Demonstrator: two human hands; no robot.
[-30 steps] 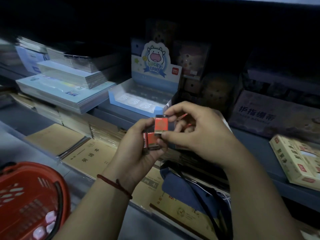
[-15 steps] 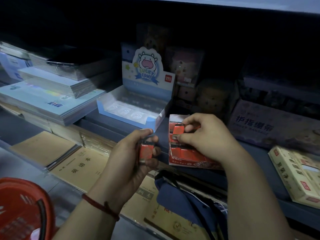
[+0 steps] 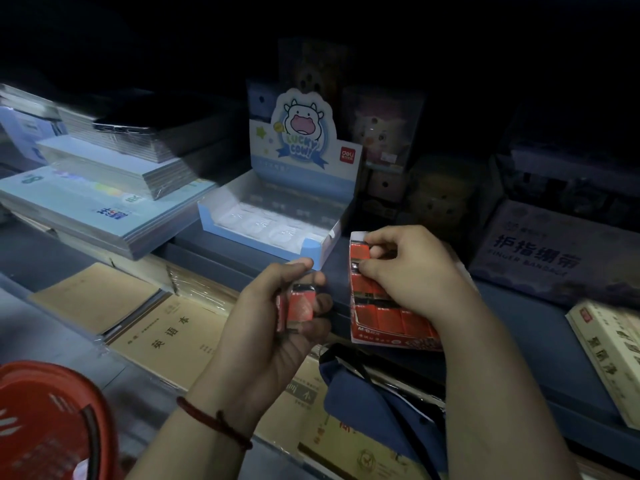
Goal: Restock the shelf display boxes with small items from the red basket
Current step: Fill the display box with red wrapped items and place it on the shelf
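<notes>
Left grip (image 3: 273,317) holds packets (image 3: 302,304); red box (image 3: 391,325) holds more

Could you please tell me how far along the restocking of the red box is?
Done: the near rows of the red box look full. In hand: the right hand pinches one packet at its far end, while the left hand holds a small stack of packets. Left: that stack, plus whatever remains in the red basket, mostly out of view.

One head-worn camera (wide-angle) looks forward and down, close onto the dim blue-grey shelf (image 3: 519,323).
</notes>
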